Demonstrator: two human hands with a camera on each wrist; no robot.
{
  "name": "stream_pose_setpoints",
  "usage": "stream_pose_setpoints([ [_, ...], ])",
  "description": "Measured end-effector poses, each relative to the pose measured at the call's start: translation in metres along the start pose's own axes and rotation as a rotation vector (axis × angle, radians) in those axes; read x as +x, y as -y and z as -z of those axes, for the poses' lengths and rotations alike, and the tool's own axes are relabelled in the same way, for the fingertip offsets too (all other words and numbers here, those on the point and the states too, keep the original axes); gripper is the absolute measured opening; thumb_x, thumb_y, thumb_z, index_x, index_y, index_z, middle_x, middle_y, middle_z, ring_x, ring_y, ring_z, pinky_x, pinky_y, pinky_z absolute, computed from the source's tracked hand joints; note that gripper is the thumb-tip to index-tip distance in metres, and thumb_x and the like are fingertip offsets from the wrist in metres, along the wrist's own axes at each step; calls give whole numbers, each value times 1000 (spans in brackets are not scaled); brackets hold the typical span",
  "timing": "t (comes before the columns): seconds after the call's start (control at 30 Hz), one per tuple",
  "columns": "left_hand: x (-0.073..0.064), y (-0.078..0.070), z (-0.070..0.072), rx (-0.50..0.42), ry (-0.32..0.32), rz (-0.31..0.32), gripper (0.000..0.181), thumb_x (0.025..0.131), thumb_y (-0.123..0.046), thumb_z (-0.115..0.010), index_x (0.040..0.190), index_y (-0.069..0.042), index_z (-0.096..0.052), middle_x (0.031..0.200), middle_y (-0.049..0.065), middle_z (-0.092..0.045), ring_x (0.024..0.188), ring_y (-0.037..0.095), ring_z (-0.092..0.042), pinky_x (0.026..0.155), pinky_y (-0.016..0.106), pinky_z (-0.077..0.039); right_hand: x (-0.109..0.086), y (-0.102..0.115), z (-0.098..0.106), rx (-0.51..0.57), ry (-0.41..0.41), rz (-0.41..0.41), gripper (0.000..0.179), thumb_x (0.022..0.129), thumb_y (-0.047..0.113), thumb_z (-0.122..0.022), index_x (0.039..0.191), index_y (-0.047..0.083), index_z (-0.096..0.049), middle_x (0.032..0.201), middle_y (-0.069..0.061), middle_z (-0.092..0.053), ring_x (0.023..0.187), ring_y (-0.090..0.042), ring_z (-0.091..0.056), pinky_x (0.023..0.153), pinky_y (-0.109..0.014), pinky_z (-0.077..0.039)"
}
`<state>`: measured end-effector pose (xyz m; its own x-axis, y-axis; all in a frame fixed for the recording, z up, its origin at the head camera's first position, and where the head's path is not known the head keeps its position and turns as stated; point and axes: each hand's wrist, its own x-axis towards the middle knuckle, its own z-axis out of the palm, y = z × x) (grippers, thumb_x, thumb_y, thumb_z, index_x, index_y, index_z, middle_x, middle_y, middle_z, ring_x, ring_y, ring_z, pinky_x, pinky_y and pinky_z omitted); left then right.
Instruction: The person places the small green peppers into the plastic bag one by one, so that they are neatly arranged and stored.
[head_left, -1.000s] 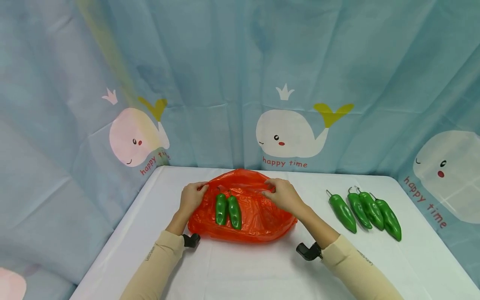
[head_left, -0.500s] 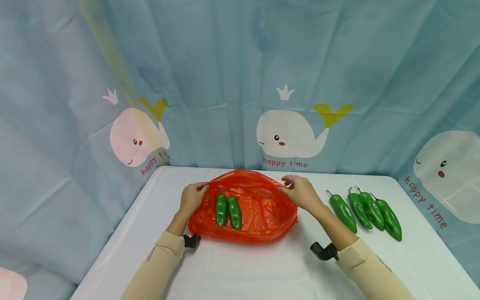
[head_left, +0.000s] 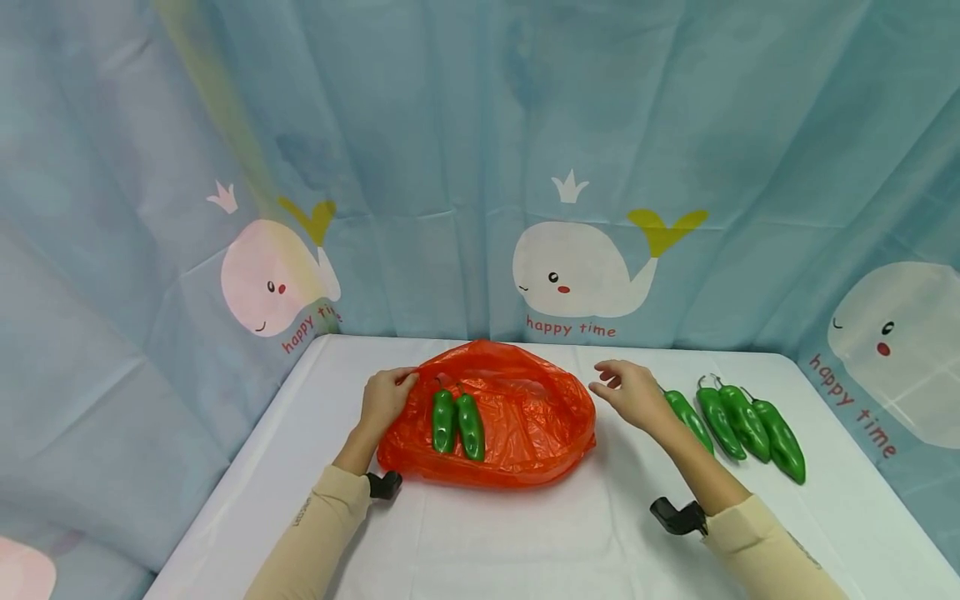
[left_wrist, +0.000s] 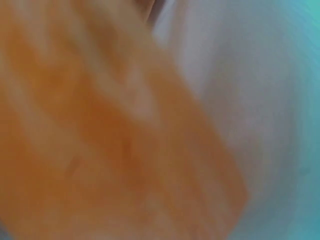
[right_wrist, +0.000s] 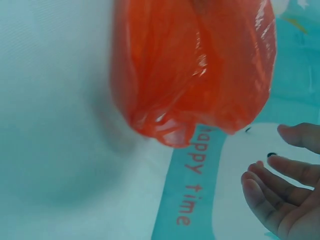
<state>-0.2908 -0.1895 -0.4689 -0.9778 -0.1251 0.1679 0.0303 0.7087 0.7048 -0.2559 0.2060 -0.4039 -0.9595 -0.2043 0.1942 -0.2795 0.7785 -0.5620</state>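
A red plastic bag (head_left: 517,425) lies spread on the table with its mouth wide open toward me. Two green chili peppers (head_left: 470,427) rest side by side in its left half. My left hand (head_left: 384,398) pinches the bag's left rim between thumb and fingers. In the left wrist view the bag (left_wrist: 115,140) is a blurred orange mass that hides the fingers. Right of the bag, my right hand (head_left: 633,395) hovers with relaxed fingers, holding nothing. The right wrist view shows that hand (right_wrist: 290,185) apart from the bag's bunched side (right_wrist: 195,75).
Several more green chili peppers (head_left: 742,423) lie in a row on the white table (head_left: 510,542) at the right. My right hand and forearm partly cover the leftmost one. A blue curtain (head_left: 450,167) with whale prints hangs behind the table.
My right hand has moved from over the bag's right rim out to the right, toward the row of peppers. My left hand stays on the rim, and the bag has barely shifted.
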Motion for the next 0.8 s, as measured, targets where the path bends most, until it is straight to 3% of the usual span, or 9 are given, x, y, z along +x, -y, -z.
stream_pose_setpoints([
  [0.8,-1,4,-2,-2,1,-2,32,98,-25,-58,120,-5,-69,117,15,-71,104,32,-66,92,45,-56,-15,-33,9,-43,-21,-65,39,90,18,-66,119,-7,-63,106,-24,-69,92,-35,-65,76,-46,-58],
])
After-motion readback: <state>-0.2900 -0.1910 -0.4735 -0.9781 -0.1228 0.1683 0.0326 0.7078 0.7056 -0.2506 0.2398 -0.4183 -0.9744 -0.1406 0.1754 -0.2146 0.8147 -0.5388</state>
